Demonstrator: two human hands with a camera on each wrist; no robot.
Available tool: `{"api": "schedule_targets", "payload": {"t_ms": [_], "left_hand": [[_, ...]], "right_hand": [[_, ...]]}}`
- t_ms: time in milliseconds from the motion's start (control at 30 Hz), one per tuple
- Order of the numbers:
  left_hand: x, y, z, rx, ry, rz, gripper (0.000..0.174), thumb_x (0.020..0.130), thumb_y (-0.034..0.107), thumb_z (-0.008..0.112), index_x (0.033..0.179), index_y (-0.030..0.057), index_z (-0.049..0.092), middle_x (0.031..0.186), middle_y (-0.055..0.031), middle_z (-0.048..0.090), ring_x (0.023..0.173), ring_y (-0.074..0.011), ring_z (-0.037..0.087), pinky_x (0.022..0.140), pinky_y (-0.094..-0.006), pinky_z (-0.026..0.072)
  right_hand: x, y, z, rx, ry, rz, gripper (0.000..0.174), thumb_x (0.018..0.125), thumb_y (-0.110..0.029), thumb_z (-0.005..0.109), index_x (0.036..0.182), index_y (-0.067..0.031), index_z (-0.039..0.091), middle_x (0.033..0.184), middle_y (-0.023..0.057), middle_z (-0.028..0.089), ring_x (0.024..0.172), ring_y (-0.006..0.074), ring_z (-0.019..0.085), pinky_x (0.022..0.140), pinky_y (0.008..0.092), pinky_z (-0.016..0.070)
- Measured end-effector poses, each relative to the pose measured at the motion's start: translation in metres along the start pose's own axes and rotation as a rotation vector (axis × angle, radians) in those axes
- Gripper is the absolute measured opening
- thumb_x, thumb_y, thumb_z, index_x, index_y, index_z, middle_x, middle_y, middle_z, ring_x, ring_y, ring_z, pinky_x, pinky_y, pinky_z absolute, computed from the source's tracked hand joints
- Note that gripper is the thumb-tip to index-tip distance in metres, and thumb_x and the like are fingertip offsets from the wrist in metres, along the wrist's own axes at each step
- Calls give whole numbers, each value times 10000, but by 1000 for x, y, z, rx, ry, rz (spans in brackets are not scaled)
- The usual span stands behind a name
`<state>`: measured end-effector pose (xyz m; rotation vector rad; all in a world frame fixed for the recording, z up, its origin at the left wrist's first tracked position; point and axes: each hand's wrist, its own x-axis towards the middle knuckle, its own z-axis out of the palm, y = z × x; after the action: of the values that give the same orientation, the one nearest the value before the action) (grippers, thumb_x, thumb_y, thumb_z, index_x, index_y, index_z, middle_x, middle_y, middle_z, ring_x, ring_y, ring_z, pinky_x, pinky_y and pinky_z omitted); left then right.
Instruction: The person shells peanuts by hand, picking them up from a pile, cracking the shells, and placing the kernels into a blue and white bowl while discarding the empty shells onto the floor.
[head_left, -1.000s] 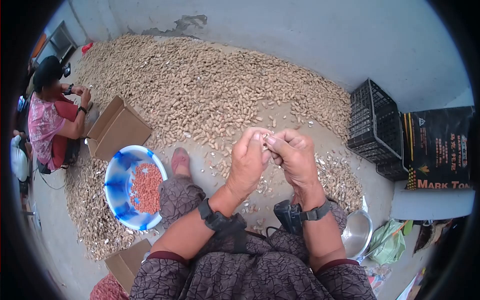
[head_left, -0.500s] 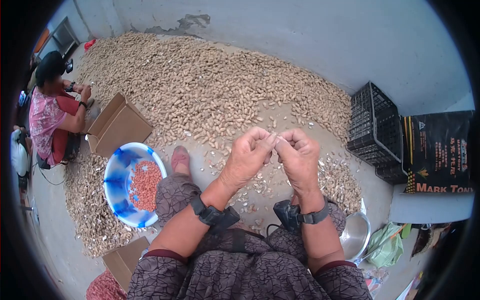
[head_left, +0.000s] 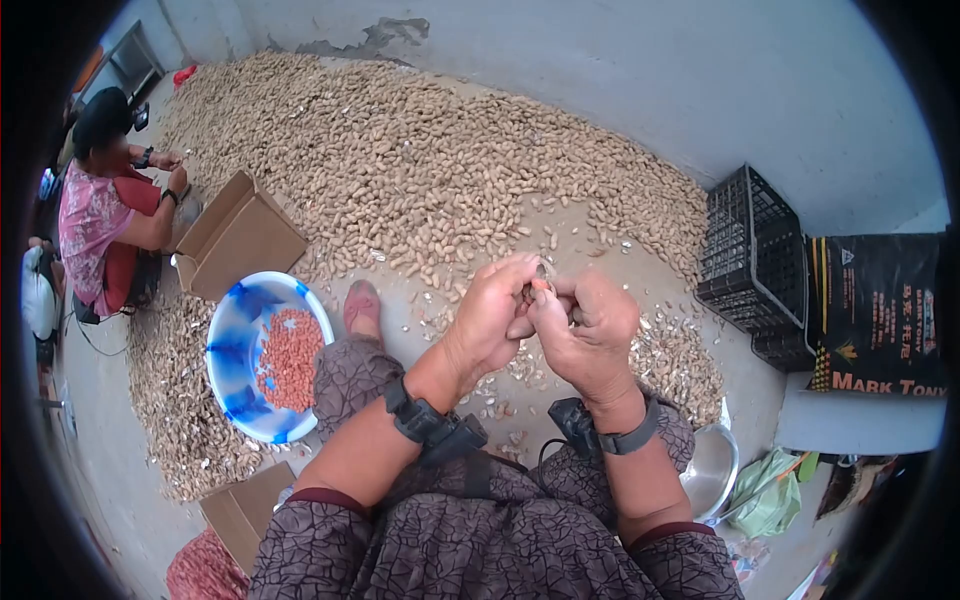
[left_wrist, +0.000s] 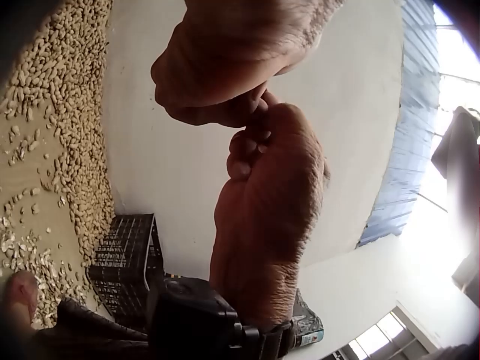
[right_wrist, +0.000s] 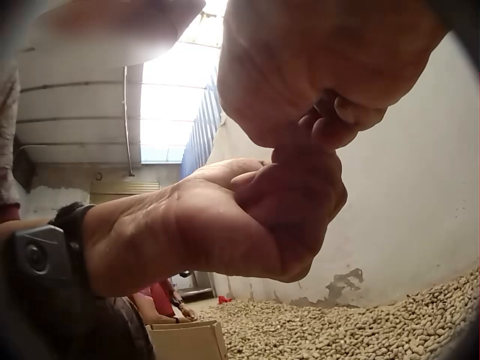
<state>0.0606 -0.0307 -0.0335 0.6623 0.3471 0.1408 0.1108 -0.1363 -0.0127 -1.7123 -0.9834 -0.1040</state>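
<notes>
My left hand [head_left: 490, 312] and right hand [head_left: 592, 330] meet in front of me, above the floor. Between their fingertips is a peanut [head_left: 541, 284], its shell parted and a reddish kernel showing. The left fingers hold it from one side while the right thumb and curled fingers pinch it from the other. In both wrist views the fingers hide the peanut. Left of my knee stands a blue-and-white basin [head_left: 232, 382] with shelled reddish peanut kernels [head_left: 290, 360] in it.
A large heap of unshelled peanuts [head_left: 400, 160] spreads along the wall. Empty shells [head_left: 180, 410] lie at left. Nearby are a cardboard box [head_left: 245, 245], black crates [head_left: 750, 260], a black sack [head_left: 875, 315], and a metal bowl [head_left: 708, 470]. Another person [head_left: 110, 210] sits at far left.
The fingertips, closely joined half a second ago, have shifted, and a reddish kernel now shows between them. My right hand has turned, with its thumb pointing up at the peanut.
</notes>
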Motion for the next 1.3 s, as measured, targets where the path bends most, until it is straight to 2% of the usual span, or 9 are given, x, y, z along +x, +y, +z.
{"api": "schedule_targets", "payload": {"t_ms": [33,133,267,367,467,600,733,967,1300], "left_hand": [[1,0,-2,-2,-21,-17,233,878,206,416,735,42,499,596,-3,455,421,-49,337,336,-193,208],[5,2,-10,4,-40,-71,229,879,194,410,742,41,510,573,-1,454,400,-48,331,324,-187,203],[2,10,-8,86,-29,-132,255,889,217,409,723,53,511,553,-2,446,386,-55,328,322,-179,206],[2,11,-14,-12,-122,-125,291,895,254,415,691,59,486,550,-14,442,379,-71,323,327,-182,210],[3,11,-17,-31,-107,-156,318,900,274,416,667,65,465,574,-45,485,377,-85,336,331,-183,216],[-1,17,-14,-79,-106,-199,315,901,261,416,669,53,463,617,-83,533,387,-88,362,334,-184,223],[-4,18,-14,145,-149,-86,262,892,232,440,738,30,507,653,-79,562,418,-64,385,356,-173,247],[-8,19,-8,534,-172,111,183,865,173,483,851,21,584,639,16,534,482,-13,403,417,-148,314],[-9,4,1,346,-95,245,149,854,131,509,883,-5,563,621,-5,526,458,-17,399,384,-142,282]], "right_hand": [[0,6,0,-190,-29,-193,92,702,26,591,700,-3,504,546,85,501,459,201,514,421,294,404],[5,4,1,-283,-30,-346,114,673,-4,616,683,-22,504,538,101,457,456,269,470,414,348,370],[3,4,0,-309,-84,-367,114,683,-15,623,680,-24,509,535,89,463,453,257,482,415,344,371],[1,8,-1,-205,-69,-168,100,693,-15,619,702,-12,520,549,96,477,466,263,504,425,331,385],[2,6,-1,-116,-98,-78,78,731,-19,599,740,11,527,572,86,529,479,203,543,437,292,410],[4,4,-4,209,-67,301,61,785,-35,554,765,20,537,612,58,580,523,98,541,459,238,433],[10,-4,-11,413,-114,586,76,807,-52,524,770,11,544,620,41,571,519,71,515,461,200,427],[12,1,-16,479,-90,667,92,801,-75,532,775,13,539,644,55,571,523,72,512,454,184,412],[13,4,-16,777,-136,755,138,800,-115,591,796,-13,497,636,59,576,476,59,513,370,150,344]]}}
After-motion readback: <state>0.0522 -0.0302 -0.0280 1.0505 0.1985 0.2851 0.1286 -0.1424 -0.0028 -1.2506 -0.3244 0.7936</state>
